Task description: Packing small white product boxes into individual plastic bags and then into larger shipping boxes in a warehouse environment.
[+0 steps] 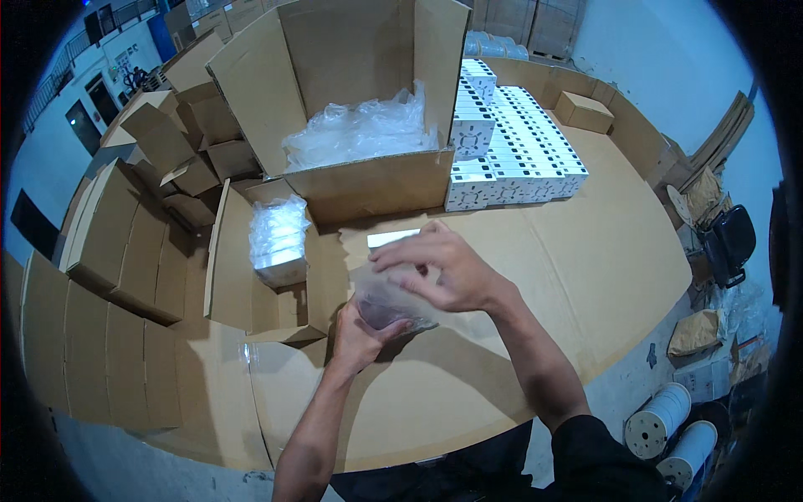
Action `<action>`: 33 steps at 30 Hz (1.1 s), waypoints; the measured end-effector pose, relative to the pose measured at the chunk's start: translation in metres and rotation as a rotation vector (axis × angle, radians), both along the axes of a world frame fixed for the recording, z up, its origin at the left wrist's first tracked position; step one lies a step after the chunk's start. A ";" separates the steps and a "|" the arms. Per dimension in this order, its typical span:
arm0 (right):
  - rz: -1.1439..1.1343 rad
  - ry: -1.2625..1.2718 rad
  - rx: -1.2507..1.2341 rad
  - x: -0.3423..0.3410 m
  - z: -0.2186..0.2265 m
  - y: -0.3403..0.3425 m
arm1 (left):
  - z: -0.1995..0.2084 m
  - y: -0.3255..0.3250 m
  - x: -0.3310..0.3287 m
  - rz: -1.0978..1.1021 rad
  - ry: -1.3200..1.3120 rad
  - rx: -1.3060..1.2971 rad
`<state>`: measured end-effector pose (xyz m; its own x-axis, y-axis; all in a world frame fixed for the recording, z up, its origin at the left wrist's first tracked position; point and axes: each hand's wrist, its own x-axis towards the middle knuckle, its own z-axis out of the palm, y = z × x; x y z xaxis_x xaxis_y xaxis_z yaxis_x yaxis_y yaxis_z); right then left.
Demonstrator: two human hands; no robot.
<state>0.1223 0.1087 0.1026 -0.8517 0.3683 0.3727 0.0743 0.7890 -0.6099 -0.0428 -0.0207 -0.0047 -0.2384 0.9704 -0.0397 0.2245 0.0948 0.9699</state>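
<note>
Plastic wrap (381,305), translucent and blurred, is held above the middle of the tabletop (577,268), near its front edge. It is gripped from below and the left by the left hand (358,339), whose fingers are curled around it with the thumb laid across. Above it the right hand (456,268) is held with fingers bent; whether anything is pinched by them cannot be told. A white box (391,239) is partly hidden behind that hand.

Movement on the left is bounded by a small open carton (216,259), just beside the left hand, with bubble-wrapped boxes (280,243) inside. The far side is closed off by a large open carton (376,188) holding clear bubble wrap (360,130). To the right, open room is left up to the curved edge, with stacked white boxes (510,180) set farther back.

The tabletop is covered in brown cardboard. Brown cartons (88,351) are lined up at far left. Beyond the right edge, a pale wall (661,58), a dark chair (732,238) and white spools (661,418) on the floor (615,435) are seen.
</note>
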 end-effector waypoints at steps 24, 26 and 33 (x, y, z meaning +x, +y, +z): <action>-0.155 0.323 -0.638 0.013 -0.089 0.043 | -0.008 0.004 0.003 0.042 -0.132 0.101; -0.198 0.270 -0.626 0.010 -0.087 0.041 | -0.005 0.003 0.003 0.046 -0.124 0.101; -0.342 0.488 -0.755 0.003 -0.096 0.046 | -0.002 0.004 0.003 0.043 -0.123 0.106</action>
